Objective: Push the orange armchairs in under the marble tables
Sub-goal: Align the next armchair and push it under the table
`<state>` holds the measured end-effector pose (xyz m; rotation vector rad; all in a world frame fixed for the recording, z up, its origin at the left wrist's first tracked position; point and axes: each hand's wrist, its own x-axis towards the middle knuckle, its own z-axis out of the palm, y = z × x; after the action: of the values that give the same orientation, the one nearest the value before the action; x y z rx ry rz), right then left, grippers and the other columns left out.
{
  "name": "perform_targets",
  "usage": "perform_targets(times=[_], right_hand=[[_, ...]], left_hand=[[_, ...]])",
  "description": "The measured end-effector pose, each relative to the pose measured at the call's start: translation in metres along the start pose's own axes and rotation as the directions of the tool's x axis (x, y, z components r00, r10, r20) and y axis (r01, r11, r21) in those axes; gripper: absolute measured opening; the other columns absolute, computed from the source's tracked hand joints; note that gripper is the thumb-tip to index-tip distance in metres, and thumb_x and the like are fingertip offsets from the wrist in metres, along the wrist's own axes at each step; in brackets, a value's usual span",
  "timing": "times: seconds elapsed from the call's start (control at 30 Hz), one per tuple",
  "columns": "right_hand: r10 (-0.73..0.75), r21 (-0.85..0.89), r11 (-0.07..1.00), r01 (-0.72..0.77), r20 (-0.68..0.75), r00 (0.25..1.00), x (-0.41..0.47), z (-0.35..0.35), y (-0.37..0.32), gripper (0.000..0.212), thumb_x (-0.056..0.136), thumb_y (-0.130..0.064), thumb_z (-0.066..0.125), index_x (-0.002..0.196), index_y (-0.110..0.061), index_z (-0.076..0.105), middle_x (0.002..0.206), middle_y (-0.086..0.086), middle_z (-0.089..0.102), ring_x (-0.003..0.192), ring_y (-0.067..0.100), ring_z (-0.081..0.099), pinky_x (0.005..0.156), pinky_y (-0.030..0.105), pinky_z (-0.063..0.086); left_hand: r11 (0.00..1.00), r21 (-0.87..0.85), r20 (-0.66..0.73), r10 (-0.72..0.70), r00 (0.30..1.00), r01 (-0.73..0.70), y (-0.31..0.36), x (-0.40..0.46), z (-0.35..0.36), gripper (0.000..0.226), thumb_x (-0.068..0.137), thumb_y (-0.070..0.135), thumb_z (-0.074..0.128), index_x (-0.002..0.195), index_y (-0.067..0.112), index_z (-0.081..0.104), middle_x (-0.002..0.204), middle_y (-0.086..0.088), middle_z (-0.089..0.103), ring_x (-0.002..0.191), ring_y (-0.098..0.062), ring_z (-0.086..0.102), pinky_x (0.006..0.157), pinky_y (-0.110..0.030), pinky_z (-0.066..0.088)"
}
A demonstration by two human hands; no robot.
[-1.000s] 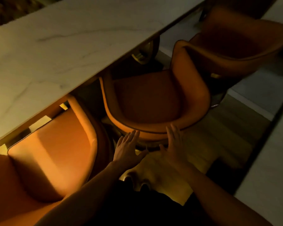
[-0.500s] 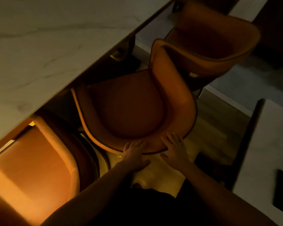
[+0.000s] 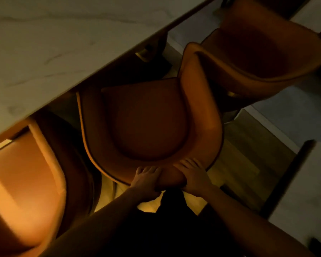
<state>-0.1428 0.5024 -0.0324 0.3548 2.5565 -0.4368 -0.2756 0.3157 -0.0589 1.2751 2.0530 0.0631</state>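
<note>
Both hands grip the near back rim of the middle orange armchair: left hand and right hand, fingers curled over its edge. Its front sits just under the marble surface beyond.

Table top-left, edge running diagonally. Middle chair centre, front tucked under table edge, back toward the person. Left hand and right hand side by side on top of its back rim, fingers over the rim (thumbs on outer side). Second chair just left, also partly under table. Third chair behind-right, touching middle chair's arm. Another table at right, across the floor.
</note>
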Motion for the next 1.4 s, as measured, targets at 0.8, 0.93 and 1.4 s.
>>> perform_targets(times=[0.8,0.93,1.4], right_hand=[[-0.228,-0.093,0.967,0.236,0.095,0.969,0.027,0.005,0.041,0.085,0.073,-0.045,0.073,0.144,-0.021,0.034,0.138,0.003,0.051,0.131,0.027,0.044,0.110,0.052,0.024],[-0.214,-0.105,0.968,0.227,0.123,0.969,0.027,0.003,0.039,0.084,0.071,-0.040,0.074,0.143,-0.022,0.035,0.138,0.002,0.050,0.131,0.026,0.043,0.111,0.051,0.023],[-0.175,-0.151,0.969,0.195,0.140,0.975,0.027,-0.004,0.037,0.096,0.072,-0.060,0.071,0.149,-0.026,0.025,0.149,0.001,0.037,0.139,0.026,0.031,0.117,0.049,0.018]], left_hand=[[0.979,0.090,-0.064,-0.178,0.982,0.183,0.029,0.000,0.004,0.077,0.080,0.039,0.066,0.148,0.024,0.034,0.151,0.003,0.040,0.139,-0.017,0.034,0.112,-0.041,0.017],[0.981,0.102,-0.057,-0.162,0.985,0.167,0.027,0.001,0.005,0.079,0.078,0.040,0.067,0.148,0.023,0.034,0.150,0.002,0.042,0.138,-0.018,0.037,0.111,-0.043,0.018],[0.995,0.003,-0.081,-0.099,0.992,0.099,0.014,0.000,0.012,0.086,0.074,0.035,0.073,0.149,0.024,0.033,0.154,-0.001,0.038,0.143,-0.022,0.030,0.115,-0.051,0.012]])
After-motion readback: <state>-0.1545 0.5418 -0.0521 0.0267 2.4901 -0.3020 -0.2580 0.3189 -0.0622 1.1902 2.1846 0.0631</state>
